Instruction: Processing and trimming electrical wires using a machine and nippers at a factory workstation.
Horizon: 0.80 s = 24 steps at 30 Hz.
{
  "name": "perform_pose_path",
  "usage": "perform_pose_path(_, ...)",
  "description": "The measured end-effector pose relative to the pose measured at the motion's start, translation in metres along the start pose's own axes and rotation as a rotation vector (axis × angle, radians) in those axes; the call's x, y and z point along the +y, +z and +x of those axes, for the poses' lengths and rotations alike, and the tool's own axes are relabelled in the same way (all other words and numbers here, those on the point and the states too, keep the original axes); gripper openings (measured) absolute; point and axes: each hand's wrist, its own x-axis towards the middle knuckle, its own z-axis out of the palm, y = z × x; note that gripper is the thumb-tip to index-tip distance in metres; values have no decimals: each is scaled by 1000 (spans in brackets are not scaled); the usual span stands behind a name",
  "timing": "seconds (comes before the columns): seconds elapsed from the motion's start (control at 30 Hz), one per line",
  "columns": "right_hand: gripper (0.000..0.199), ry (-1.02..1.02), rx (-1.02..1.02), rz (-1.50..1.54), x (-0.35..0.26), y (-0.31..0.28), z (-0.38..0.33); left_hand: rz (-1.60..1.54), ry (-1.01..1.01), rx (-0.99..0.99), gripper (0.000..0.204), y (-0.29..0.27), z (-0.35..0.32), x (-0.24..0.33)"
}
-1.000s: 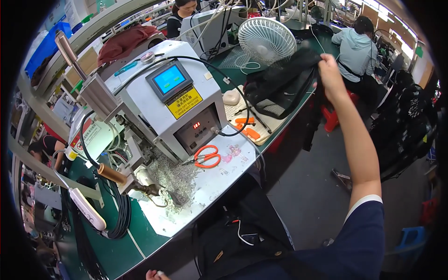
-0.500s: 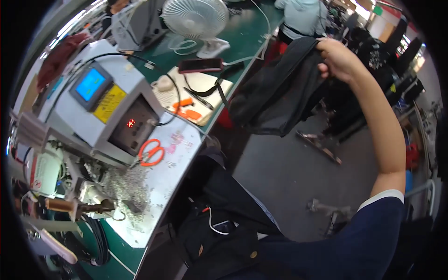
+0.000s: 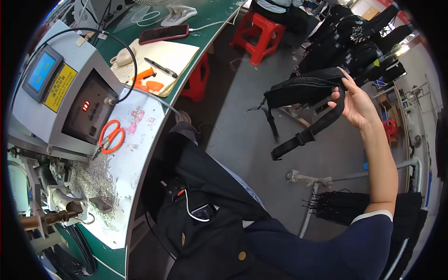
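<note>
At the upper right, my right hand is raised with the arm stretched out, its thumb and fingers closed on one end of a black padded shoulder strap. Webbing with a plastic adjuster buckle hangs down from the hand in a loop. A thinner webbing end dangles at the piece's far left. The strap is held in the air above the floor, in front of a heap of black pieces. My left hand is not in view.
The workbench on the left holds a grey machine box, red-handled scissors, scattered small metal bits, an open notebook, a pen and a phone. Red stools, a metal rack and a seated person are beyond.
My right hand has turned and come down a little with the black piece, and its hanging webbing and buckle now show. My view has shifted to the right, bringing the red stool into sight.
</note>
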Motion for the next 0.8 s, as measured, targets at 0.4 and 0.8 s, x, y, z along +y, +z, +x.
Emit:
perform_pose_path(0.4,33,-140,295,338,18,24,-27,69,-19,-265,19,-17,27,71)
perform_pose_path(0.8,23,-213,-224,659,10,88,-42,-1248,79,-954,41,20,136,242)
